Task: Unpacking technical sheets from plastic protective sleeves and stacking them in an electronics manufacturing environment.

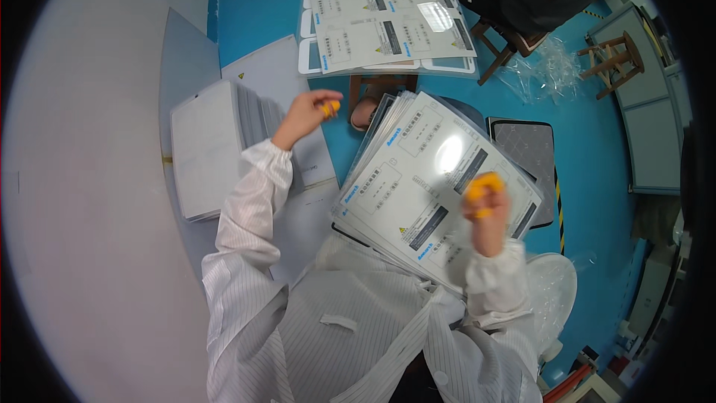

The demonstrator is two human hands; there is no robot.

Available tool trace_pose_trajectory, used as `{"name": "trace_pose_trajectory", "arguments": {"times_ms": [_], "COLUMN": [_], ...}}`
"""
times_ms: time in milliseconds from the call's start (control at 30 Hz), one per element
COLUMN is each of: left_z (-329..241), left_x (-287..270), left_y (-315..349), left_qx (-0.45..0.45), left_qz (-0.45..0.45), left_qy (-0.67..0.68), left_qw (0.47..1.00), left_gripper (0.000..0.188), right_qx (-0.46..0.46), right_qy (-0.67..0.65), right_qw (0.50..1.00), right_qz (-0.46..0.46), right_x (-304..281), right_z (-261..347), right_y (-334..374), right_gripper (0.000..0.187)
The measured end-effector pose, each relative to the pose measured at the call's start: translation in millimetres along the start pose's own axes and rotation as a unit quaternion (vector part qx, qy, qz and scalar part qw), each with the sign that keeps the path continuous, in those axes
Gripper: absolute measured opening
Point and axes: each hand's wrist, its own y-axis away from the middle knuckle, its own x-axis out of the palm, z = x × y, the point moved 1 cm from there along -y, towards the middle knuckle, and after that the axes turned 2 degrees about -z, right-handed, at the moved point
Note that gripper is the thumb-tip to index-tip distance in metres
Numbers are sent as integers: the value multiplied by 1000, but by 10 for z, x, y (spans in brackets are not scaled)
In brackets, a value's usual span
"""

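Note striped gown (350,336) nearest, along near edge of sheet stack (418,186). Over stack, find right hand (486,213) curled, blurred; cannot tell whether gripping anything. Left of stack, apart, find left hand (307,116) loosely half-open, apparently empty. Judge as sheet handling; next, probably free one edge.

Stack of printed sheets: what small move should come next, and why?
Probably bring the left hand to the left edge of the top sheet: that hand is away from it, while the right hand, blurred, is over its right part.
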Motion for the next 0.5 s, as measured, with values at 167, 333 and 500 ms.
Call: {"name": "trace_pose_trajectory", "arguments": {"times_ms": [167, 333, 500], "left_z": [333, 191, -172], "left_x": [224, 390, 417], "left_y": [592, 801, 874], "left_qx": [-53, -32, -51], "left_qz": [128, 124, 54], "left_qy": [15, -24, -185], "left_qw": [990, 992, 980], "left_gripper": [27, 27, 26], "right_qx": [-168, -140, -137], "right_qy": [339, 272, 294], "right_qw": [902, 951, 944], "right_qz": [206, 45, 54], "right_x": [600, 412, 552], "right_z": [-674, -723, -654], "right_y": [-296, -712, -596], "right_gripper": [13, 14, 15]}}
